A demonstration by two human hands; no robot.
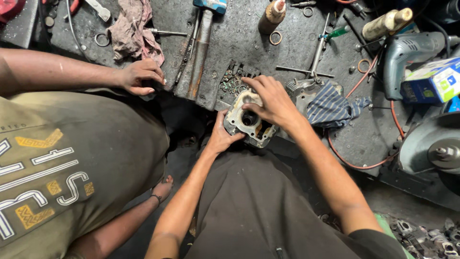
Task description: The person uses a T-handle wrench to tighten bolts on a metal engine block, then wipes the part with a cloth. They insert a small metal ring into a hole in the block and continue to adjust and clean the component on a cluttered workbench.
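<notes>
- A grey metal engine casing [249, 120] sits at the workbench [230, 38] edge, its round bore dark inside; contents cannot be told.
- The left hand [221, 136] grips the casing's near-left edge from below, fingers wrapped.
- The right hand [273, 100] lies across its top, fingers curled over the far rim.
- A striped cloth [330, 108] lies just right; a hammer [203, 43] beyond.
- A second person's hand [141, 76] rests on the bench edge, left.

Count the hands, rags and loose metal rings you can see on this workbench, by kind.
Hands: 4, the person's left hand and right hand on the metal engine part, plus a co-worker's two
Rags: 2
Rings: 4
Total: 10
</notes>
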